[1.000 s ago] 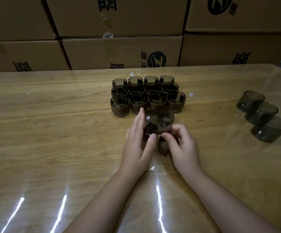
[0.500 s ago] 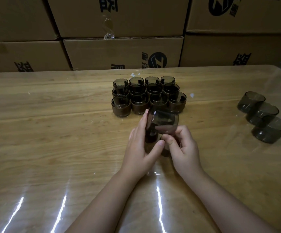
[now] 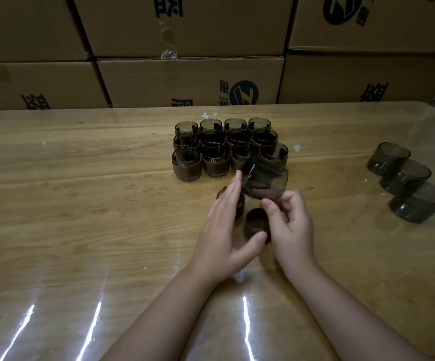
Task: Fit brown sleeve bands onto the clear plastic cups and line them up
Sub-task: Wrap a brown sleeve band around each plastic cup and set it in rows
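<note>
A person's hands meet near the middle of the worktop (image 3: pixel 81 204). The left hand (image 3: pixel 224 230) lays straight fingers flat against the left side of a clear cup (image 3: pixel 265 181). The right hand (image 3: pixel 293 230), its fingers curled, pinches the cup's lower edge. The cup is held raised and tilted; I cannot tell which end is its mouth. A brown sleeve band (image 3: pixel 256 224) lies on the worktop just below it, toward the near edge, between both thumbs. Fitting it probably means bringing the cup down and toward the person.
</note>
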A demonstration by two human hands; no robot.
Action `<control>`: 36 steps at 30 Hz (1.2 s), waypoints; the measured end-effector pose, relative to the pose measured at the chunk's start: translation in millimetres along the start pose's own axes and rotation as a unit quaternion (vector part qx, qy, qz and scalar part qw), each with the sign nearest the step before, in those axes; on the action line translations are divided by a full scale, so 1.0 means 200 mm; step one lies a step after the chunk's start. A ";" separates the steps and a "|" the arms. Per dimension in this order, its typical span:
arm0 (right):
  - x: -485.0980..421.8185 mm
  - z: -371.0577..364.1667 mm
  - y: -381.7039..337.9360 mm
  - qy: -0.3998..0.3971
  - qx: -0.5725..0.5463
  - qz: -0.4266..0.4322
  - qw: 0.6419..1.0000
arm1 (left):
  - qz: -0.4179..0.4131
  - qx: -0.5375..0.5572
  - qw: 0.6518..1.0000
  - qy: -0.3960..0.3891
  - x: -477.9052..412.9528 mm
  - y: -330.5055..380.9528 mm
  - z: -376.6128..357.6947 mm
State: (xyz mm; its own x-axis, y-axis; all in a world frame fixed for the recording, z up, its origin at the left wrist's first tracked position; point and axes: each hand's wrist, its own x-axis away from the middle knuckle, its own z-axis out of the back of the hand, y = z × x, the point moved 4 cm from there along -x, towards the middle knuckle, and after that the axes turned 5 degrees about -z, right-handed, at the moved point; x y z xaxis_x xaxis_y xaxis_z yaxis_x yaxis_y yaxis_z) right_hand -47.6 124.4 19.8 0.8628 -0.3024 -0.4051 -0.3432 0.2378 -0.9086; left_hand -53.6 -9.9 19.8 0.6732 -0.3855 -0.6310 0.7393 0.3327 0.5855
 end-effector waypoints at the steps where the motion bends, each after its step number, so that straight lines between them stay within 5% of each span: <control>1: 0.00 0.00 0.00 -0.005 -0.012 0.006 1.000 | 0.009 0.001 1.000 0.002 0.00 -0.01 0.00; 15: 0.10 -0.08 -0.10 -0.124 -0.032 0.067 0.990 | 0.051 0.070 0.982 0.168 0.01 -0.03 0.09; 29: 0.09 -0.11 -0.18 -0.120 0.009 0.058 0.991 | 0.151 0.199 0.952 0.178 -0.19 0.09 0.18; 33: 0.03 -0.09 -0.29 -0.092 0.117 0.163 0.975 | 0.187 0.272 0.927 0.175 -0.29 0.12 0.22; 36: -0.05 -0.06 -0.36 -0.100 0.218 0.280 0.929 | 0.291 0.385 0.864 0.146 -0.33 0.10 0.21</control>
State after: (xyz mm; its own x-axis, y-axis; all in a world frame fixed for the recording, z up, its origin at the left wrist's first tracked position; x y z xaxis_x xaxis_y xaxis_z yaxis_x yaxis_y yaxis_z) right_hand -35.8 99.3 88.9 0.6605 0.1489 -0.7359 -0.6141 0.6711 -0.4154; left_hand -83.6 -13.8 94.5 0.9856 -0.0742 -0.1522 0.1213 -0.3176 0.9404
